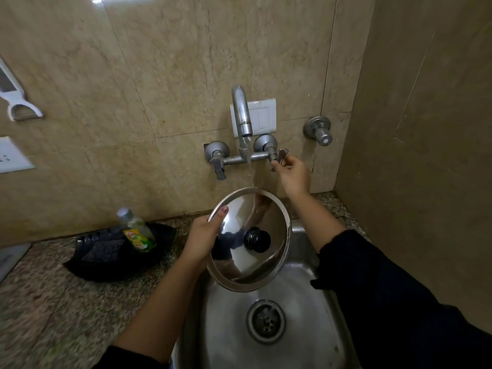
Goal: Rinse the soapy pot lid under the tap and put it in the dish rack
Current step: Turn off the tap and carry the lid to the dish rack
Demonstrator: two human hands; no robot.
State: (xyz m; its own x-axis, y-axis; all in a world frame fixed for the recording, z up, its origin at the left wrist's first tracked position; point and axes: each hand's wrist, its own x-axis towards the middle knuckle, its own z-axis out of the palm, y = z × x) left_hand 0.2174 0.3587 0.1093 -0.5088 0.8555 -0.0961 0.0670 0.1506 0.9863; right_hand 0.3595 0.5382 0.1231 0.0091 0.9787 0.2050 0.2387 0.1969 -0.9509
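A shiny steel pot lid (234, 262) with a black knob (257, 238) is held tilted over the steel sink (300, 310). My left hand (203, 239) grips its left rim, thumb on top. Water runs from the wall tap's spout (242, 115) and falls at the lid's upper edge. My right hand (291, 177) pinches the tap's right lever handle (280, 158). No dish rack is in view.
A black tray (106, 262) on the speckled counter at the left holds a scrubber and a small dish-soap bottle (137, 231). The tap's left handle (219, 166) and a separate wall valve (320, 133) sit on the tiled wall. The sink drain (265, 321) lies below the lid.
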